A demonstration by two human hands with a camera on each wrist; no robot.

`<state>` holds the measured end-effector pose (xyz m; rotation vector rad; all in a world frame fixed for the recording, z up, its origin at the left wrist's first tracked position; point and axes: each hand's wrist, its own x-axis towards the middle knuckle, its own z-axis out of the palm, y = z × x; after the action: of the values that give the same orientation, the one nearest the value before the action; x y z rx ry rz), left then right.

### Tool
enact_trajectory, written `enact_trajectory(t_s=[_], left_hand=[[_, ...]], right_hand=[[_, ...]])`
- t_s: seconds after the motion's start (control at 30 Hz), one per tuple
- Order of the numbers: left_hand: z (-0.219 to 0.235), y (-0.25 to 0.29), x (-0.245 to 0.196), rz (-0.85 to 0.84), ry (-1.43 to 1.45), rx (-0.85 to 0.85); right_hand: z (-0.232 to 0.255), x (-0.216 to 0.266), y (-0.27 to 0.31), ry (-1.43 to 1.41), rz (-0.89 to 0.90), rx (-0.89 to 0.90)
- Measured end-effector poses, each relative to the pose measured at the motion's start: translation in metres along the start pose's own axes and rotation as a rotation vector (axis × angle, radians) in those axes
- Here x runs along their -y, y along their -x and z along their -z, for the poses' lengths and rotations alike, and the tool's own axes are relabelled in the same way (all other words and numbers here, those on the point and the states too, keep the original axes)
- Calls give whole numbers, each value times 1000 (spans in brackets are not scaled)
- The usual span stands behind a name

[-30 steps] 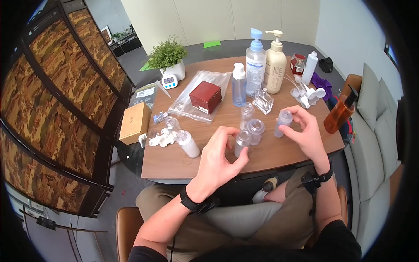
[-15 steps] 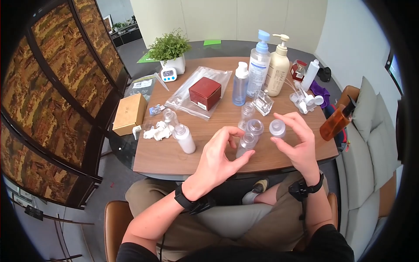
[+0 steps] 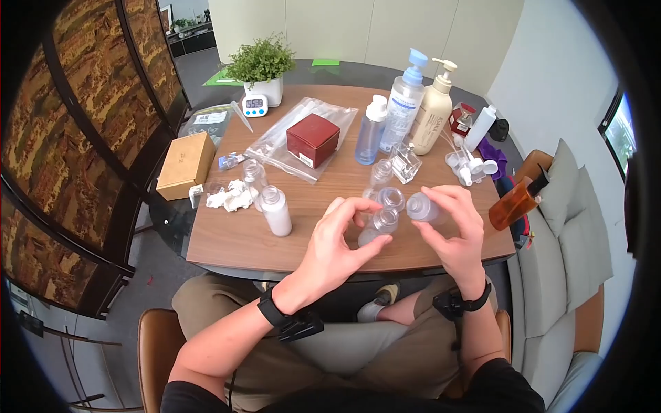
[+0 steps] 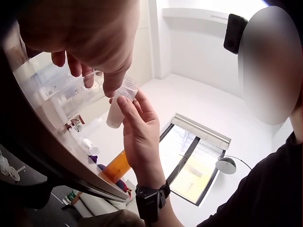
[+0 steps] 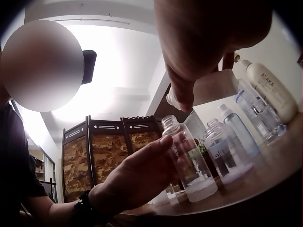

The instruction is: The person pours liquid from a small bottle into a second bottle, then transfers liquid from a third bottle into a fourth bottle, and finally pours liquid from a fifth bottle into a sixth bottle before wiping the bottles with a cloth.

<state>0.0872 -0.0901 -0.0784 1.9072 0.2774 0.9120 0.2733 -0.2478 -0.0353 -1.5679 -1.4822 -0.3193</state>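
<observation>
My left hand (image 3: pixel 334 237) grips a small clear bottle (image 5: pixel 194 165) near the table's front edge. It stands uncapped, with a little whitish liquid at its bottom. With thumb and fingers, my right hand (image 3: pixel 454 230) holds a frosted small bottle (image 3: pixel 425 208) tipped over to the left. In the right wrist view this bottle lies almost level, its open mouth just above the clear bottle's neck. Another open clear bottle (image 5: pixel 227 151), with some liquid at its base, stands beside the gripped one. One more clear bottle (image 3: pixel 380 173) is right behind them.
To the left stand a white-filled bottle (image 3: pixel 276 215), an open clear bottle (image 3: pixel 253 175) and crumpled tissue (image 3: pixel 232 197). Behind are a dark red box (image 3: pixel 312 140) on a plastic bag, a blue bottle (image 3: pixel 370 134) and tall pump bottles (image 3: pixel 434 113). An amber bottle (image 3: pixel 513 206) is far right.
My right hand has brought its bottle left and tipped it from upright until its mouth nears the clear bottle. My left hand keeps its grip. The head view has shifted slightly.
</observation>
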Motion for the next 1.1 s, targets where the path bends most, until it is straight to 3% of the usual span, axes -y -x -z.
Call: enact_trajectory(t_s=[0.4, 1.1], left_hand=[[0, 2, 2, -45, -38, -17], [3, 0, 2, -58, -25, 2]], right_hand=[[-1, 3, -4, 173, 181, 28], [0, 14, -5, 378, 220, 59]])
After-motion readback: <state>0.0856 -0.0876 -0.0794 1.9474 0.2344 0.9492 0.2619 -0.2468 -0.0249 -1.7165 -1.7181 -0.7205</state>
